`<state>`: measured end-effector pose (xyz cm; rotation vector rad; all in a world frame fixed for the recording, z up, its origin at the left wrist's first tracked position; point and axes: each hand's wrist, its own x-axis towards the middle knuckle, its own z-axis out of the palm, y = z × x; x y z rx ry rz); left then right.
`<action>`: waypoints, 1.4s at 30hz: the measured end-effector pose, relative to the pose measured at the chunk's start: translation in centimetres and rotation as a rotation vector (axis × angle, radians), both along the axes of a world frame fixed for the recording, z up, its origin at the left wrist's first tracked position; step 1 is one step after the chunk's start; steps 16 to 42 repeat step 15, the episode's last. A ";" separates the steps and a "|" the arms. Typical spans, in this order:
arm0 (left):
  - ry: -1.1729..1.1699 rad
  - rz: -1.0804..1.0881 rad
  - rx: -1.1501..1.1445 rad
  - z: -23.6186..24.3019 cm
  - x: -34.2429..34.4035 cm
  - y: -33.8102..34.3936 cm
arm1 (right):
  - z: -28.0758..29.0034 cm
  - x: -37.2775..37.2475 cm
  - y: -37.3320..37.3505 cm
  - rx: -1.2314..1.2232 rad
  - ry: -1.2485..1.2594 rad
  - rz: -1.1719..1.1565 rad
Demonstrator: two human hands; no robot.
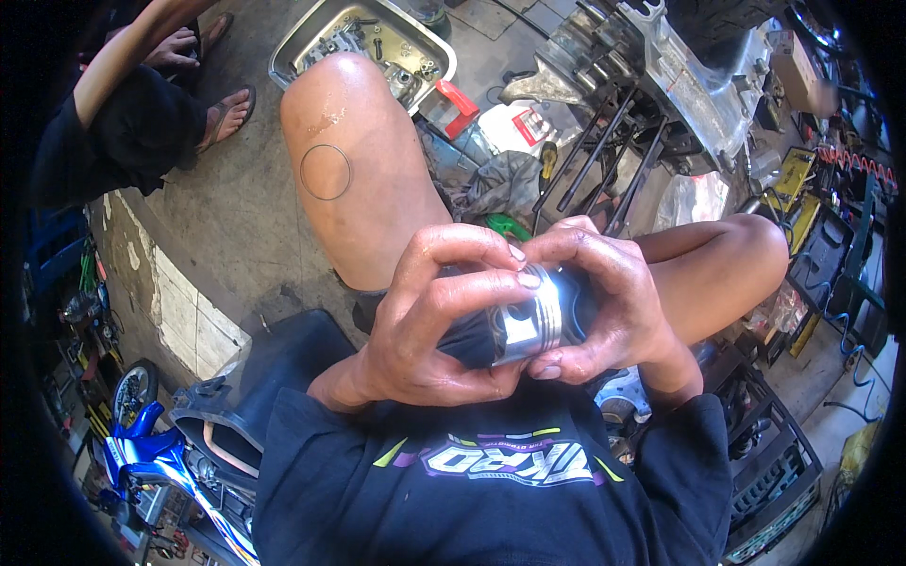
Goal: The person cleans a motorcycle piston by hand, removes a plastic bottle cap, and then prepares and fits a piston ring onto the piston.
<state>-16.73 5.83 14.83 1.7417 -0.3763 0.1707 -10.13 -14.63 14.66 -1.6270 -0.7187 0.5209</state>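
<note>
A shiny metal piston (530,325) is held between my two hands in front of my chest, with ring grooves visible on its side. Around one side of it my left hand (439,316) is closed, its fingertips at the upper edge. My right hand (609,297) grips the other side, thumb near the lower edge and fingers over the top. Whether a ring sits in the grooves is too small to tell. One thin piston ring (326,172) lies on my bare left knee, apart from both hands.
Beyond my knees stands a metal engine case (694,90) with several dark rods. A metal tray (451,71) holds bolts and small parts. A red object (457,109) lies beside it. Another person's foot (226,115) is at upper left. A blue and white motorcycle (179,472) stands lower left.
</note>
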 end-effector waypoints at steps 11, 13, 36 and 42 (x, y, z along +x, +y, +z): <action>0.015 -0.012 -0.030 -0.9 -0.7 0.4 | -0.3 -0.3 0.1 0.056 0.097 -0.053; 0.044 -0.007 -0.098 -1.1 -0.9 0.7 | -0.4 -0.5 0.1 0.050 0.099 -0.059; 0.035 -0.026 -0.059 -1.1 -0.9 0.9 | -0.4 -0.6 0.1 0.058 0.094 -0.082; 0.035 -0.026 -0.059 -1.1 -0.9 0.9 | -0.4 -0.6 0.1 0.058 0.094 -0.082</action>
